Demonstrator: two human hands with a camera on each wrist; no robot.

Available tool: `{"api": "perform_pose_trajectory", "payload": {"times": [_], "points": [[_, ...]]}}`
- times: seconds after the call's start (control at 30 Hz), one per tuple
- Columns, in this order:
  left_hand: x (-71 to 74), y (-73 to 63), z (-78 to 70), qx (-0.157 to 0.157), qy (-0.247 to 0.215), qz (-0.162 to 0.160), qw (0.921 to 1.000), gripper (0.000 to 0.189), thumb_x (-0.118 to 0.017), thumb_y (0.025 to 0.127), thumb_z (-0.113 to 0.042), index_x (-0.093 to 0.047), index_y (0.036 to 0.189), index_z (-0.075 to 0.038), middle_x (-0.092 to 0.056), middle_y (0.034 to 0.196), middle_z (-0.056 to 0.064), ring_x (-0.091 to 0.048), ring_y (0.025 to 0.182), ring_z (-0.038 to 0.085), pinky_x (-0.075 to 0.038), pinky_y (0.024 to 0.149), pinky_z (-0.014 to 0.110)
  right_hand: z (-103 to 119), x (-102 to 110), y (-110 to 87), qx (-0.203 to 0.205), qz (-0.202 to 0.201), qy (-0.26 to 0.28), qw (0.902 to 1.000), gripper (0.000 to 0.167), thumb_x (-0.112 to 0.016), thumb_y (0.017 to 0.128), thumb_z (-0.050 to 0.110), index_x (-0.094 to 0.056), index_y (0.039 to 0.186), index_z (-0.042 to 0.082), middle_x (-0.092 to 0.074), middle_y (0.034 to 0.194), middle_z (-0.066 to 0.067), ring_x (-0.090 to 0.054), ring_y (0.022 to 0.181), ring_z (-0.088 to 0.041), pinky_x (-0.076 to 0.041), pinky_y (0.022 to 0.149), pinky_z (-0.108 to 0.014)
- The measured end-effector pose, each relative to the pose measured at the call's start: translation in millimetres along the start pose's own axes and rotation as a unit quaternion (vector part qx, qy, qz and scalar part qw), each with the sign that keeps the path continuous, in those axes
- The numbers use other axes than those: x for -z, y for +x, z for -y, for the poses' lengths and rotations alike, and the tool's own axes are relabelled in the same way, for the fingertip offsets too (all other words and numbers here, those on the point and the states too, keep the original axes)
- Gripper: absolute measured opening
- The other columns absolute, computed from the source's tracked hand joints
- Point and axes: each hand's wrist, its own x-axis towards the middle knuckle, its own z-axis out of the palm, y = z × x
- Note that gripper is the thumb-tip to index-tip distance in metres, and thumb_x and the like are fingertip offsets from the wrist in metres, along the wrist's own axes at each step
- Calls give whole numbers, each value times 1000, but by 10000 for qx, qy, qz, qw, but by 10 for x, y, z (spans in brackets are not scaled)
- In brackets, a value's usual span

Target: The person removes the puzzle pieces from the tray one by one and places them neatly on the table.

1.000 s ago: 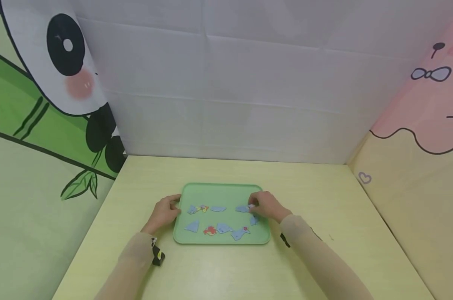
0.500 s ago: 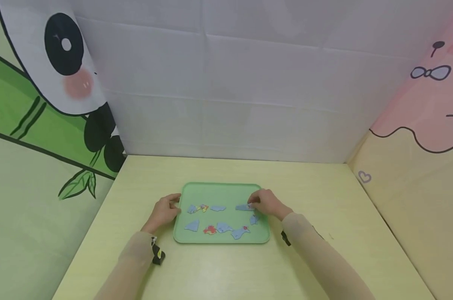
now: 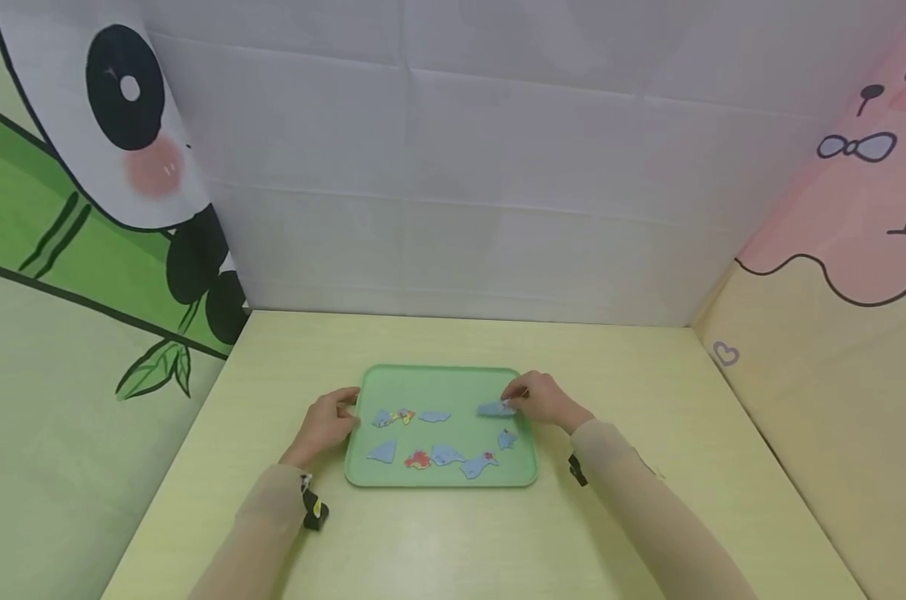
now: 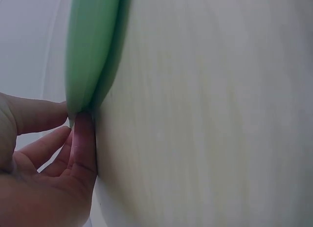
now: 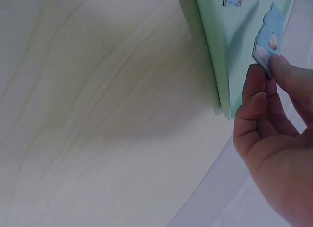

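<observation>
- Head view: left hand [image 3: 322,427] pinches the tray [image 3: 437,387] at its left edge, probably steadying it.
- Right hand [image 3: 543,400] pinches one printed piece [image 5: 269,34] above the tray, end-on, likely for control.

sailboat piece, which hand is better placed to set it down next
Right, most likely: the right hand pinches the sailboat piece over the right part of the green tray. The left hand touches the tray's left edge, across from the piece.
</observation>
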Motion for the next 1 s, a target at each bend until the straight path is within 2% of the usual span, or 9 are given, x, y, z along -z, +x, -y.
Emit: {"api": "perform_pose_trajectory", "payload": {"times": [0.37, 0.7, 1.0], "points": [[8, -23, -26, 47, 69, -30, 10000, 56, -60, 82, 5, -46, 136, 5, -55, 122, 22, -57, 78, 20, -47, 63, 31, -238, 274, -89, -203, -358, 33, 9991, 11, -66, 88, 7, -74, 96, 9, -68, 92, 0, -60, 82, -18, -50, 70, -33], [-6, -20, -27, 71, 47, -41, 10000, 56, -59, 82, 5, -45, 137, 5, -54, 123, 21, -56, 79, 20, -47, 64, 31, -563, 529, -251, -373, -628, 82, 9973, 14, -63, 90, 7, -72, 101, 5, -68, 98, -7, -61, 88, -26, -50, 75, -40], [-32, -18, -41, 99, 109, -96, 9998, 56, -60, 82, 4, -46, 137, 4, -54, 124, 21, -57, 81, 21, -47, 65, 31, -724, 631, -352, -641, -454, 253, 9966, 16, -62, 91, 10, -71, 104, 5, -67, 99, -8, -62, 88, -25, -50, 75, -42]]}}
